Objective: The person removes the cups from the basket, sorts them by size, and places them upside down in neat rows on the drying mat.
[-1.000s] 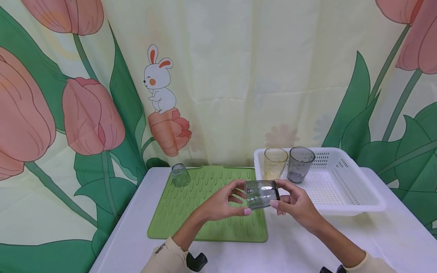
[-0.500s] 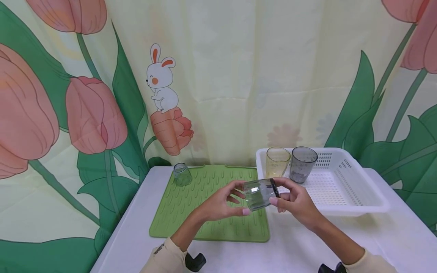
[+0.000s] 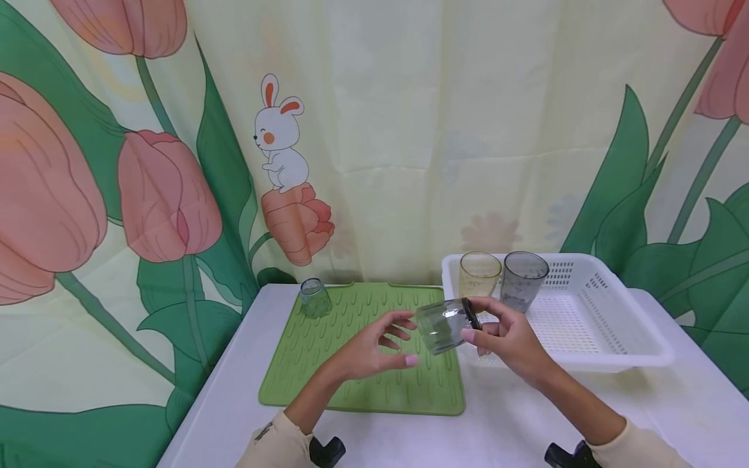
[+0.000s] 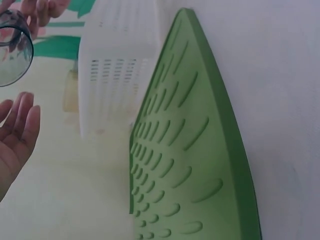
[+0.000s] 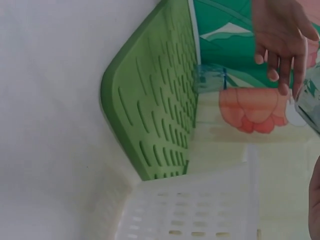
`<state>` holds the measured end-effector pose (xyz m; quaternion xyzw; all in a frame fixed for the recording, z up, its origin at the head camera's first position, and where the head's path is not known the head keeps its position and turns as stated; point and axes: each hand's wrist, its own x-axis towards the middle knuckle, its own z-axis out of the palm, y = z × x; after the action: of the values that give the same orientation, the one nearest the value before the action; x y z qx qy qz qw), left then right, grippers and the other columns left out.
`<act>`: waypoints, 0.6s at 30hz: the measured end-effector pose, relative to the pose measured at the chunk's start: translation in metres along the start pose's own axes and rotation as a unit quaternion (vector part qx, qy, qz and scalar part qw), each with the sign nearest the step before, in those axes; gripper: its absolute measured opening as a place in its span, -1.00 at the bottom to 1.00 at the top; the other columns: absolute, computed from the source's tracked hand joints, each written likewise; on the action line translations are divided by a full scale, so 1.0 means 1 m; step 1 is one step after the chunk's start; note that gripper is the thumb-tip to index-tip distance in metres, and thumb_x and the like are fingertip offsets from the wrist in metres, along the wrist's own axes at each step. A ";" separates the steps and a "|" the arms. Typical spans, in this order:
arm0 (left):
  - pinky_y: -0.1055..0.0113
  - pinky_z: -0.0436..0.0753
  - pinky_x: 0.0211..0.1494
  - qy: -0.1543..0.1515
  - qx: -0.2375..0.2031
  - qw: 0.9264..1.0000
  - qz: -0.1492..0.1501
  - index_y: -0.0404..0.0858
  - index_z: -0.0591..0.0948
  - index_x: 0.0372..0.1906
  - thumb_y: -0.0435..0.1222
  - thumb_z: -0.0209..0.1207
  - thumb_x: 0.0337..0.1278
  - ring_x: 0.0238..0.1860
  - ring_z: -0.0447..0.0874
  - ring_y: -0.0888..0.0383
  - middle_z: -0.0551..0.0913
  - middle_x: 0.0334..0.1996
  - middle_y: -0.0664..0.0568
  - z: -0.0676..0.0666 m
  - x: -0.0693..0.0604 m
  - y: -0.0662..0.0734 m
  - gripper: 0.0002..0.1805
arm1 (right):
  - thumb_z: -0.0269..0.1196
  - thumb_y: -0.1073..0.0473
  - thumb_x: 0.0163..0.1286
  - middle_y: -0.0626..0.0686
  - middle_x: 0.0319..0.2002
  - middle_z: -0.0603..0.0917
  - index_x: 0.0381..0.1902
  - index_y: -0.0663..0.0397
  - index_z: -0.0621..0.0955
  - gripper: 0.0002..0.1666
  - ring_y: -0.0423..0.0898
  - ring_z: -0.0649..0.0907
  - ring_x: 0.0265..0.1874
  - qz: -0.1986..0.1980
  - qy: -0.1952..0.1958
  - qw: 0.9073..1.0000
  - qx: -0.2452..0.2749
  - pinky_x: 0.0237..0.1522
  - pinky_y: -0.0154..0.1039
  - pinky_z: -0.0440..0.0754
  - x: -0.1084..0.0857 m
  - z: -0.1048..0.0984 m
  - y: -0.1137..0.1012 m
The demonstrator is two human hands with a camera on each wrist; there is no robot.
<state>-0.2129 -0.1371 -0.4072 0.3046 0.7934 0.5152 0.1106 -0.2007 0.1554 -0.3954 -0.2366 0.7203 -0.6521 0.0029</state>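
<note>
From my end of the feed, nearest to me are two beige sleeves (image 3: 277, 442) with black wrist mounts (image 3: 328, 451). The person's right hand (image 3: 509, 338) pinches a smoky grey, see-through glass tumbler (image 3: 441, 328) at its dark-rimmed end, thumb in front. The tumbler hangs tilted in the air over the mat's right side. The left hand (image 3: 374, 344) is spread wide, thumb well apart from the fingers, just beside the other end; I can't tell whether a fingertip touches it.

What worries me is that single grip. Smooth glass held only near the rim could pivot or slip if the thumb eases, and I judge the left hand gives little support. A swing rightward might also knock the basket's wall.

Below lies a green, ribbed rectangular mat (image 3: 398, 400) on a white-covered table (image 3: 497, 422). To its right, a white perforated plastic basket (image 3: 643, 361) holds an amber glass tumbler (image 3: 480, 276) and a dark grey glass tumbler (image 3: 523, 279) side by side. On the mat's far left corner, a small bluish-grey glass (image 3: 316, 299) seems to stand mouth down. Behind everything hangs a pale yellow cloth backdrop (image 3: 380, 130) printed with pink tulips, green leaves and a white rabbit.
</note>
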 end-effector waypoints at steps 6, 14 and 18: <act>0.15 0.59 0.22 0.008 0.001 1.000 -0.008 -0.08 0.31 0.46 -0.04 0.34 0.18 0.21 0.53 0.10 0.52 0.25 0.10 -0.003 -0.006 -0.005 -0.23 | 0.32 0.37 0.30 -0.07 0.01 0.54 0.28 0.28 0.44 -0.41 -0.27 0.63 -0.53 0.010 0.011 1.000 -0.028 -0.41 -0.25 0.71 0.005 0.000 0.000; 0.04 0.58 0.25 0.016 0.010 1.000 -0.012 -0.10 0.32 0.45 -0.02 0.33 0.20 0.23 0.54 -0.03 0.53 0.24 0.10 -0.006 -0.015 -0.010 -0.23 | 0.35 0.34 0.29 -0.03 0.01 0.52 0.31 0.30 0.44 -0.36 -0.21 0.64 -0.54 0.011 0.012 0.999 -0.038 -0.40 -0.28 0.70 0.012 0.001 -0.003; 0.06 0.58 0.25 0.026 0.021 0.999 -0.016 -0.07 0.33 0.45 -0.06 0.33 0.21 0.22 0.54 0.01 0.53 0.25 0.10 -0.008 -0.021 -0.011 -0.26 | 0.36 0.33 0.29 -0.03 0.00 0.52 0.31 0.28 0.45 -0.36 -0.26 0.61 -0.56 0.011 0.009 0.999 -0.042 -0.43 -0.30 0.67 0.016 0.002 -0.005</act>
<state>-0.2042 -0.1584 -0.4161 0.2805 0.8113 0.5046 0.0922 -0.2127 0.1476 -0.3860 -0.2225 0.7496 -0.6233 -0.0066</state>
